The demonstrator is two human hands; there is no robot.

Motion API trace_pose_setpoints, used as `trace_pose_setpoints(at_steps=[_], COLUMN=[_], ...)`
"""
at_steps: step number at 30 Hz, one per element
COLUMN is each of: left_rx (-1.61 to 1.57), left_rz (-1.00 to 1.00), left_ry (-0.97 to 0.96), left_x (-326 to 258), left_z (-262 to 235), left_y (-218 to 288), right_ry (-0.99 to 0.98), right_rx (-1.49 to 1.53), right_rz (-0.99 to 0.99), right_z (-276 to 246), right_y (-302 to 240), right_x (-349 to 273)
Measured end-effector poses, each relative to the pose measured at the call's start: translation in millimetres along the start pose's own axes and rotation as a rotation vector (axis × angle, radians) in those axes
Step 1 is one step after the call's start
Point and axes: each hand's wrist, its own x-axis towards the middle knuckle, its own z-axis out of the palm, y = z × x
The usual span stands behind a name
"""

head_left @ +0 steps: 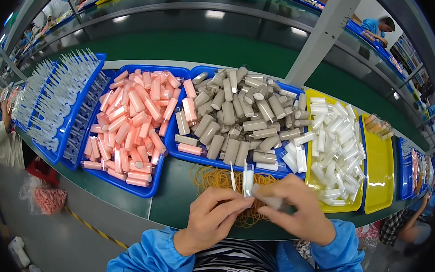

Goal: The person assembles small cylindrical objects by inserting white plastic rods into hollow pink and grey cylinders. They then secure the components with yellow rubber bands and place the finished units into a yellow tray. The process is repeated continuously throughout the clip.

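Note:
My left hand (213,215) is closed in a pinch above the table's near edge. A thin white stick (232,178) and a clear tube with white inside (248,177) stand up from its fingertips. Facing it, my right hand (299,206) is slightly blurred, thumb and fingers closed round a grey tube-shaped piece (270,199). The two sets of fingertips nearly meet, so the lower ends of the pieces are hidden. Under and behind my hands lies a loose pile of yellow-brown rubber bands (208,177).
Blue trays hold pink tubes (134,112), grey tubes (235,104) and, at far left, thin white brush-like pieces (58,97). White tubes (335,142) fill a yellow tray, with another yellow tray (380,174) beside it. A metal post (329,25) rises behind. Other people work nearby.

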Motion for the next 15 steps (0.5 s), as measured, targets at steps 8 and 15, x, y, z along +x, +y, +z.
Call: trace_pose_setpoints(at_steps=[8, 15], left_rx=[-0.073, -0.099], left_rz=[0.062, 0.101], left_ry=[-0.250, -0.351], left_x=[3, 4], left_z=[-9, -5], left_y=[20, 32], right_ry=[0.363, 0.426], right_rx=[0.809, 0.723], right_rz=[0.649, 0.631], right_z=[-9, 0], right_y=[22, 27], right_x=[-4, -9])
